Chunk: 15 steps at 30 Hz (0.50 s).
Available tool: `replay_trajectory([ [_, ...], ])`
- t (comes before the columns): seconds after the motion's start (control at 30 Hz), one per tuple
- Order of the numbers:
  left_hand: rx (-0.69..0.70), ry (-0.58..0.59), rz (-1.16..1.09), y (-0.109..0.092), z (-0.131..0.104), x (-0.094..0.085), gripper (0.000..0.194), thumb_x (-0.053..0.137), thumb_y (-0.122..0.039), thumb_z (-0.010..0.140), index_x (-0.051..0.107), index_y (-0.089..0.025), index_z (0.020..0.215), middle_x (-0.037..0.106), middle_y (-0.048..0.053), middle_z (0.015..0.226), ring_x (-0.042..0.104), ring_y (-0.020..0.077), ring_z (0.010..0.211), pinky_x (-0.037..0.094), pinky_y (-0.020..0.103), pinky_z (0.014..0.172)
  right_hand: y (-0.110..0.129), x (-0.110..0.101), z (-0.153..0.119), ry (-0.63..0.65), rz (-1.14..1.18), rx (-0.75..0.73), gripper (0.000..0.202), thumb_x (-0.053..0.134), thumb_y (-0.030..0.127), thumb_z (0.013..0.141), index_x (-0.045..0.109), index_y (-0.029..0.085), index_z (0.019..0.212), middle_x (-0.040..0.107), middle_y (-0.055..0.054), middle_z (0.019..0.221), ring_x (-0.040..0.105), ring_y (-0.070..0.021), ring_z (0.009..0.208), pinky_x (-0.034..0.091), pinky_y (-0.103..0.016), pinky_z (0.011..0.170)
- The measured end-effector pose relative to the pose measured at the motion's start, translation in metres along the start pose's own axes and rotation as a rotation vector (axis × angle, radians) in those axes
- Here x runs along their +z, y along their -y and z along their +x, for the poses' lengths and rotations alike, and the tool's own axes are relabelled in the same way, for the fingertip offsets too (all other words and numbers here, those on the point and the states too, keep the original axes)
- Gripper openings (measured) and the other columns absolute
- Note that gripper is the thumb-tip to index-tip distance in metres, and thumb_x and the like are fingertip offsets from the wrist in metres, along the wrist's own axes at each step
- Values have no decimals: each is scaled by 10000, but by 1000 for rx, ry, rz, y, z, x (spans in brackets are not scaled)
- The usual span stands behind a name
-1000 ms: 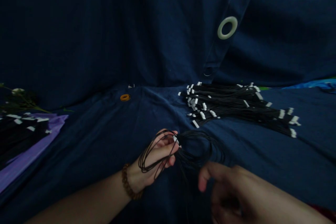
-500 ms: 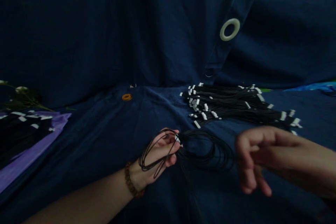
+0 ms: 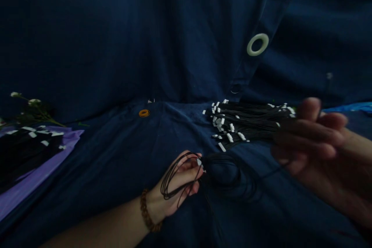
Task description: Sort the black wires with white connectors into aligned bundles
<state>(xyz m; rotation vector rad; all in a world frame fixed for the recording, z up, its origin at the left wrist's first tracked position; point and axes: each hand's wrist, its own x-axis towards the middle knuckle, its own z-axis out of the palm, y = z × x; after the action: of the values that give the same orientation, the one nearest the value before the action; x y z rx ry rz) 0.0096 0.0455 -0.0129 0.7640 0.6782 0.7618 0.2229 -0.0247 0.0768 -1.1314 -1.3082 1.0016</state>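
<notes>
We take the large pile of black cables (image 3: 250,118), with its white connectors, as our landmark; it lies on the dark blue cloth (image 3: 122,155). Nearer to us than the pile and off its left end, our left hand (image 3: 184,180) grasps a looped black cable bundle (image 3: 207,159), pinching it between thumb and fingers beside a small white piece (image 3: 199,161). Some of its loops fall back across that hand, while larger ones spread out to the right, on our side of the pile. A brown bracelet (image 3: 144,209) circles our left wrist.

Our right hand (image 3: 310,141), blurred, is held up in front of the pile's right end with curled fingers grasping a thin dark strand; this runs across from the bundle and sticks up above the fingers, ending in a pale tip (image 3: 329,75).

Well to the left of the pile we see an orange ring-shaped coil (image 3: 141,114), and farther left a second pile of dark cables (image 3: 31,149) on purple sheeting (image 3: 72,136), with white flowers (image 3: 34,102) behind. Beyond our landmark pile hangs dark blue fabric (image 3: 174,38) with pale rings (image 3: 250,48)
</notes>
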Motion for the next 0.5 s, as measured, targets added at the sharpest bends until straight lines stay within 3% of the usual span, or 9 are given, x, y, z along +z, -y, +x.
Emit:
replay_trajectory([
  [0.07,-10,16,29,0,0,-1,345,699,-153,672,516,-164,965,536,-19,722,496,16,496,382,88,412,-4,9,0,178,327,165,296,537,480,801,477,348,1059,528,56,637,534,-59,484,436,-160,497],
  [0.1,-23,30,52,0,-1,-2,366,708,-170,666,507,-167,972,537,-19,719,496,17,490,383,87,411,-7,13,0,274,361,250,270,581,431,785,496,301,1005,541,58,608,542,-65,464,430,-158,478],
  [0.17,-36,73,91,0,-2,-4,399,719,-210,658,477,-175,973,542,-21,717,490,11,450,372,77,394,-13,20,-2,382,211,337,177,585,363,795,524,207,852,588,27,617,585,-89,520,441,-168,508],
  [0.23,-9,180,92,2,-3,-7,397,717,-223,662,447,-188,951,551,-27,728,483,2,409,353,59,364,-20,25,-5,374,-143,249,162,549,324,820,547,181,744,613,4,648,597,-96,598,445,-176,557],
  [0.33,40,388,5,8,-2,-13,330,684,-150,688,454,-213,915,564,-35,774,519,5,441,402,52,378,-27,29,-14,312,-614,-17,130,514,294,823,585,232,733,604,27,638,564,-82,568,405,-178,516],
  [0.5,95,590,-101,13,-2,-16,264,599,-58,737,551,-258,902,573,-34,812,580,26,533,456,68,419,-33,32,-27,282,-873,-265,68,524,215,756,548,255,706,602,33,615,558,-98,517,367,-207,451],
])
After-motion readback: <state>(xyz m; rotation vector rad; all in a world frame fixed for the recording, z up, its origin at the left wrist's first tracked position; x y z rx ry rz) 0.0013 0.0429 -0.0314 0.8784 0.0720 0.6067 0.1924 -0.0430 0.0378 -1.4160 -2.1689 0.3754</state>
